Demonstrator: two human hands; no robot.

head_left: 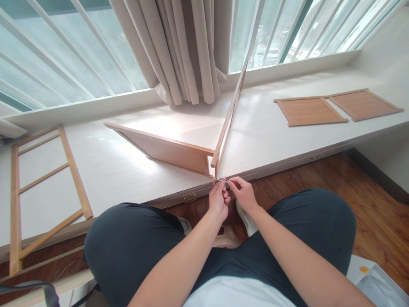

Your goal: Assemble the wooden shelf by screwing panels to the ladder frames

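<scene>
While our left hand and right hand pinch a small metal fastener at the bench's front edge, two joined wooden panels stand just behind; a ladder frame lies left, two flat panels right.

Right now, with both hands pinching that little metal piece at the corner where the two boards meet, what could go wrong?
1. The upright frame stands on its edge with nothing else seen propping it; it may tip.
2. The small metal piece sits past the ledge, so it could drop to the floor.
3. Left hand and right hand crowd the joint; fingers might get pinched.

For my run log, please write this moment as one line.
left hand: pinching small metal part | right hand: pinching same part | at: corner of standing wooden panels | on: white ledge
</scene>
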